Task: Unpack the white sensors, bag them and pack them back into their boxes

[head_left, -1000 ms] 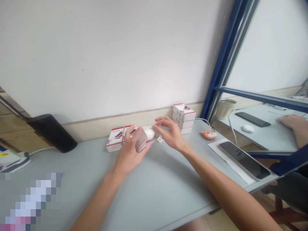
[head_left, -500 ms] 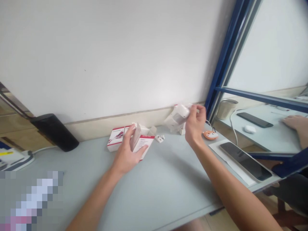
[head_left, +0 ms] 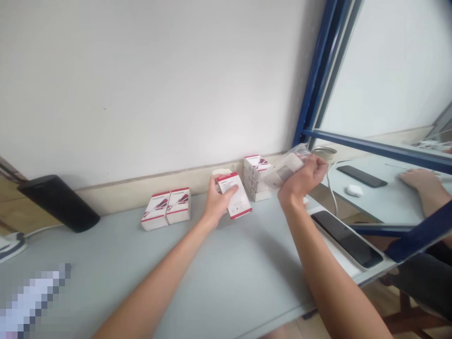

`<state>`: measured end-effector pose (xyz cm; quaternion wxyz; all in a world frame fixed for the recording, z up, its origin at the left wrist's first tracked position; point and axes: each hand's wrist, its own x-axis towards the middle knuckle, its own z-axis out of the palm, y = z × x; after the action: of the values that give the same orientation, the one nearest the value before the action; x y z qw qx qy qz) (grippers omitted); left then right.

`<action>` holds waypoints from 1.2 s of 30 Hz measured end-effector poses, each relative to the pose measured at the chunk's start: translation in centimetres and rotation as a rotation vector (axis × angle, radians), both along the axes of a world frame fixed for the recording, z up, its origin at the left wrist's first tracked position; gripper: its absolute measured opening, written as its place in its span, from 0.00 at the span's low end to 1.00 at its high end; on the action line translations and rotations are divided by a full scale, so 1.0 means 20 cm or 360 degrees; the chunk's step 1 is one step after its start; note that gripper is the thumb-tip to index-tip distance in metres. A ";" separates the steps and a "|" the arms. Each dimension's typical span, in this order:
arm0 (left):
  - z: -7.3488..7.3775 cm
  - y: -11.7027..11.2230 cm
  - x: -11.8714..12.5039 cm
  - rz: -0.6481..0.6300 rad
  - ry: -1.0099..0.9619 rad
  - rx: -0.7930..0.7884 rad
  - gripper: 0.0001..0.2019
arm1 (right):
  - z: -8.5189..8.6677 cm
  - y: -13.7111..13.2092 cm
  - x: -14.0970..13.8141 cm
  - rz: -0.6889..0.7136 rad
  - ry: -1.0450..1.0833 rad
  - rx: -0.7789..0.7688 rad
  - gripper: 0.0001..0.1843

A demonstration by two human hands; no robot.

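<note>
My left hand [head_left: 217, 202] is closed around a small white and red carton [head_left: 237, 197], tilted above the table, its top flap standing up at the far end. My right hand [head_left: 305, 176], farther right, pinches a clear plastic bag [head_left: 282, 170] with a white device inside; which device it is I cannot make out. Behind the bag, a stack of similar cartons [head_left: 254, 172] stands against the wall. Two more cartons [head_left: 165, 207] lie side by side to the left of my left hand.
A black cylinder [head_left: 60, 202] stands at the left by the wall. At the right, a smartphone [head_left: 348, 238] rests on a white sheet near the table edge. Beyond the blue frame [head_left: 314, 70], a person's hand [head_left: 418, 181] lies on another table with a dark phone [head_left: 362, 176].
My left hand has moved right with the carton, whose printed face now shows. My right hand has carried the bag rightward, uncovering the stack of cartons. The view has shifted slightly.
</note>
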<state>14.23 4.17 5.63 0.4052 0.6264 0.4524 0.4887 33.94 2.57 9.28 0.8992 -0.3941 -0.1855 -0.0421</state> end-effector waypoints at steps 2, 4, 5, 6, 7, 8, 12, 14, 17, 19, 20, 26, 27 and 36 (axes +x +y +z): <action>-0.04 0.11 0.09 0.0013 0.0135 0.0012 0.21 | -0.01 0.01 0.01 0.0002 0.0018 -0.0022 0.09; -0.07 0.20 0.16 0.0045 0.0270 0.0047 0.20 | -0.02 0.02 0.02 0.0002 0.0040 -0.0057 0.09; -0.09 0.23 0.17 0.0042 0.0340 0.0060 0.20 | -0.02 0.02 0.02 0.0004 0.0043 -0.0083 0.10; -0.10 0.26 0.18 0.0032 0.0413 0.0068 0.20 | -0.02 0.03 0.02 0.0006 0.0043 -0.0109 0.10; -0.10 0.29 0.19 0.0015 0.0484 0.0073 0.21 | -0.03 0.03 0.03 0.0010 0.0037 -0.0132 0.10; -0.11 0.31 0.19 0.0000 0.0553 0.0075 0.22 | -0.02 0.03 0.03 0.0016 0.0027 -0.0148 0.10; -0.14 0.33 0.17 -0.0028 0.0806 0.0058 0.25 | -0.02 0.03 0.01 0.0052 0.0000 -0.0140 0.10; -0.16 0.32 0.17 -0.0029 0.0904 0.0044 0.23 | -0.01 0.02 -0.01 0.0085 -0.0010 -0.0124 0.10; -0.18 0.29 0.18 0.0039 0.0979 0.0047 0.22 | 0.00 0.00 -0.05 0.0152 -0.0035 -0.0100 0.10; -0.16 0.25 0.16 0.0110 0.0968 0.0077 0.24 | 0.01 -0.01 -0.07 0.0189 -0.0038 -0.0073 0.09; -0.15 0.23 0.13 0.0127 0.0944 0.0096 0.25 | 0.01 -0.01 -0.08 0.0203 -0.0030 -0.0062 0.09; -0.07 -0.04 -0.20 -0.0237 0.0612 0.0002 0.25 | -0.01 -0.03 -0.22 0.0617 0.0022 -0.0232 0.11; -0.07 -0.10 -0.26 -0.0434 0.0333 -0.0145 0.26 | -0.03 -0.04 -0.27 0.0759 0.0049 -0.0299 0.12; -0.22 -0.37 -0.50 -0.0690 -0.0689 -0.0828 0.21 | -0.27 -0.17 -0.72 0.1484 0.0082 -0.0967 0.15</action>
<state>4.17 -3.23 1.29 0.7300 0.4664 0.3226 0.3816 19.57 -0.87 3.81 0.6729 -0.5126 -0.3221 0.4252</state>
